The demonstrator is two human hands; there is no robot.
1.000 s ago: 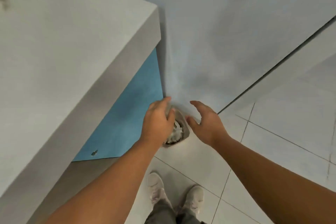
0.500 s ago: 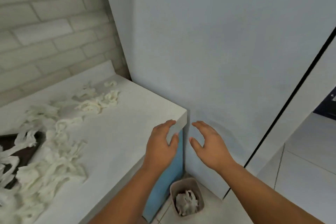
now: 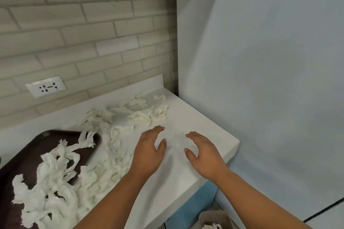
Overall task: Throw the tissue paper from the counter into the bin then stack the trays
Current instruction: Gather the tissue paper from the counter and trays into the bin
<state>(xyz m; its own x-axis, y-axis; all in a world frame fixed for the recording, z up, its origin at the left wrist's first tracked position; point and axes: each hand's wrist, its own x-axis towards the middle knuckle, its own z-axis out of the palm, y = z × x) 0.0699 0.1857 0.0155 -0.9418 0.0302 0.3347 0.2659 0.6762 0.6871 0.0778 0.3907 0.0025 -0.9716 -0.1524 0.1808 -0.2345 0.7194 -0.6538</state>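
Torn white tissue paper [image 3: 100, 169] lies strewn over the white counter [image 3: 210, 130], with more shreds [image 3: 149, 115] near the back corner. Part of it covers a dark brown tray [image 3: 26, 154] at the left. My left hand [image 3: 150, 152] and my right hand [image 3: 204, 156] hover side by side over the counter's bare right end, both empty with fingers spread. The grey bin [image 3: 214, 218] stands on the floor below the counter's corner, with tissue showing inside it.
A brick-tiled wall with a white power socket [image 3: 46, 86] runs behind the counter. A tall pale panel [image 3: 270, 80] closes off the right side. The cabinet front under the counter is blue [image 3: 193, 206].
My view has risen from the floor and bin to the counter top. Both hands came up from the bin and now hover over the counter, still empty.
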